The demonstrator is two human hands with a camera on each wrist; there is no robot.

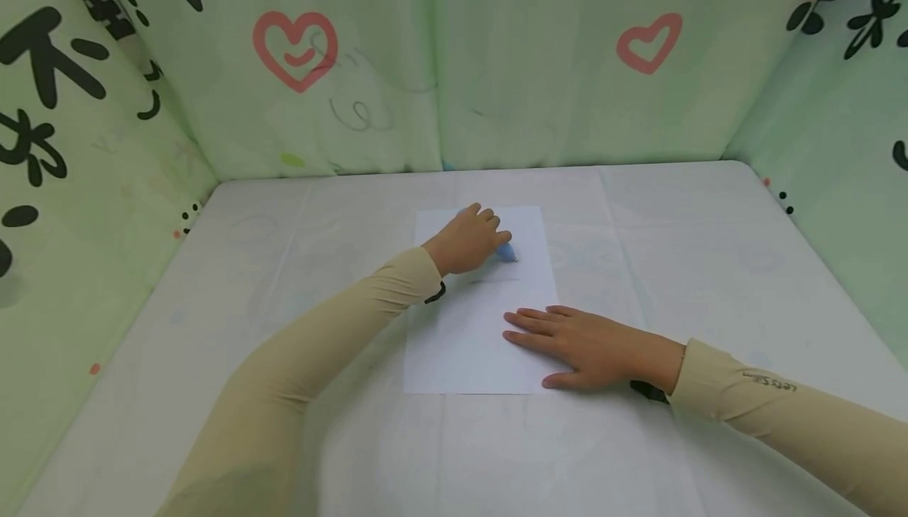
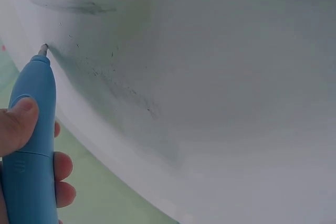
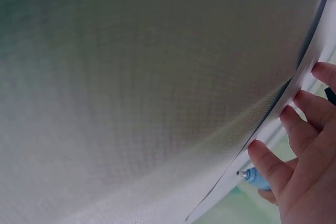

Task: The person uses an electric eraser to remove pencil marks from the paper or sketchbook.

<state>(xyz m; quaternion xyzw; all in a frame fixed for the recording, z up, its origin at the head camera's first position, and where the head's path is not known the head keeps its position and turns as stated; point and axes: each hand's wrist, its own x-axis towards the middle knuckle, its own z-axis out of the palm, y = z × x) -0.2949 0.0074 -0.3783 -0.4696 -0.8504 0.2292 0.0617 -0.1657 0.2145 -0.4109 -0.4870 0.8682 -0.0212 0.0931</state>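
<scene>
My left hand (image 1: 467, 241) grips a thick blue electric eraser (image 2: 32, 103) over the upper part of a white sheet of paper (image 1: 461, 351). In the left wrist view the thumb lies along its barrel, fingers wrapped behind, and the small tip is right at the paper. A smeared grey pencil mark (image 2: 79, 7) and dark crumbs lie near the tip. Fingers spread, my right hand (image 1: 589, 345) rests on the sheet's lower right side. The right wrist view shows its fingertips at the paper's edge, with the eraser's tip beyond them.
A white cloth (image 1: 681, 265) with faint creases covers the table under the sheet. Pale green curtains (image 1: 525, 68) with red hearts and black characters hang behind the table and at both sides.
</scene>
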